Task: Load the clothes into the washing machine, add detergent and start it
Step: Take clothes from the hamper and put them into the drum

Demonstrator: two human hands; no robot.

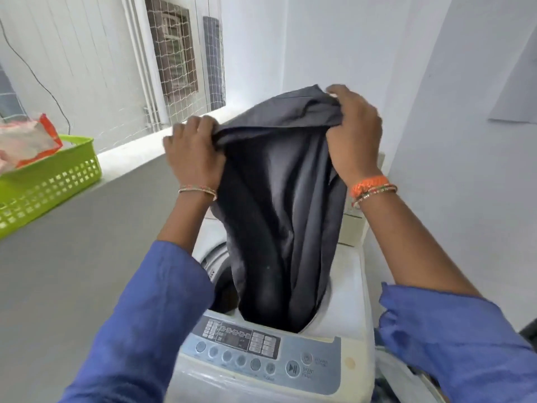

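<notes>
A dark grey garment [279,199] hangs above the open top of a white top-loading washing machine [348,303]. Its lower end dips into the drum opening. My left hand [194,152] grips the garment's upper left edge. My right hand [354,132] grips its upper right edge, bunched in the fingers. The control panel [261,350] with round buttons and a start/pause button faces me at the machine's front. The inside of the drum is mostly hidden by the cloth.
A green plastic basket [52,181] holding an orange and white packet [26,141] sits on the grey ledge at the left. A netted window [174,59] is behind. White walls close in on the right of the machine.
</notes>
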